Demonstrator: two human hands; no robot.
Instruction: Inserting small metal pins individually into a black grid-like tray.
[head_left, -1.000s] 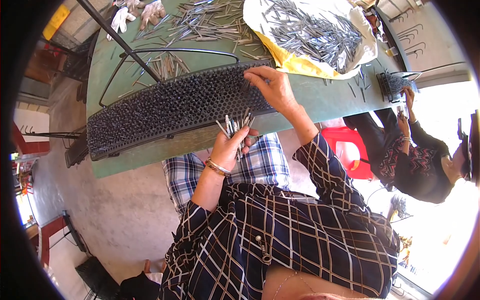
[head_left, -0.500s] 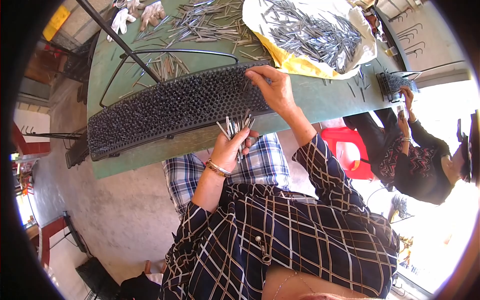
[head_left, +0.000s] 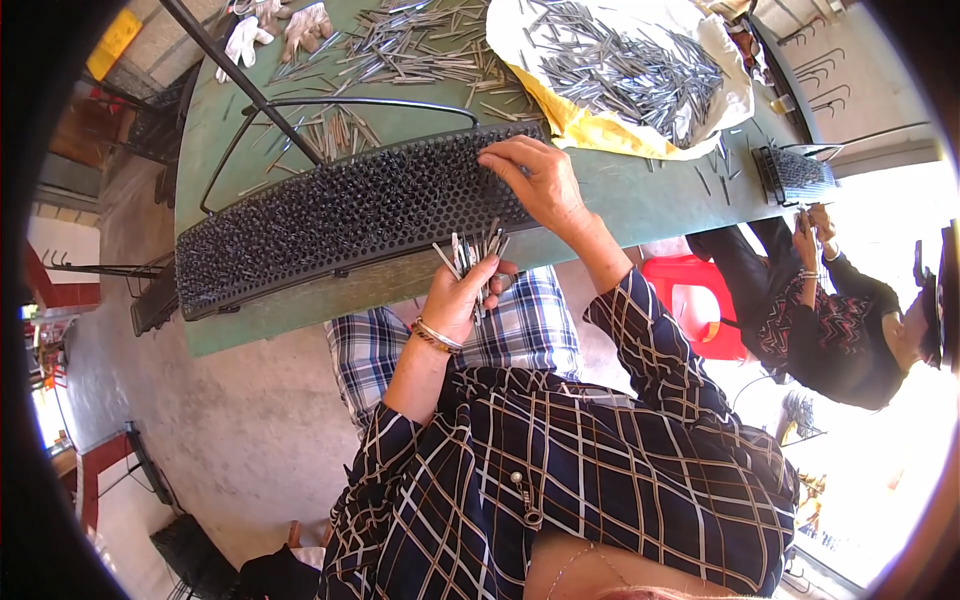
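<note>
A bundle of thin metal strips (head_left: 462, 252) fans upward out of my left hand (head_left: 465, 292), which is closed round it just in front of a long black perforated rack (head_left: 340, 215). The rack lies tilted along the near edge of a green table (head_left: 640, 205). Short dark pieces stand crowded in its holes on the left and middle; many holes toward the right are bare. My right hand (head_left: 540, 185) is over the rack's right end, thumb and fingertips pinched together at the holes. Whatever is between those fingertips is too small to make out.
A white and yellow sack (head_left: 570, 128) spread on the table bears a heap of metal strips (head_left: 640, 85). More loose strips (head_left: 410, 50) and work gloves (head_left: 243, 45) lie behind the rack. At right, a co-worker's hands (head_left: 808, 235) are beside a smaller rack (head_left: 800, 175), near a red stool (head_left: 690, 290).
My right hand has shifted slightly left along the rack, still pinched. My left hand with its bundle has stayed in place. The co-worker's raised hand has come down toward the other.
</note>
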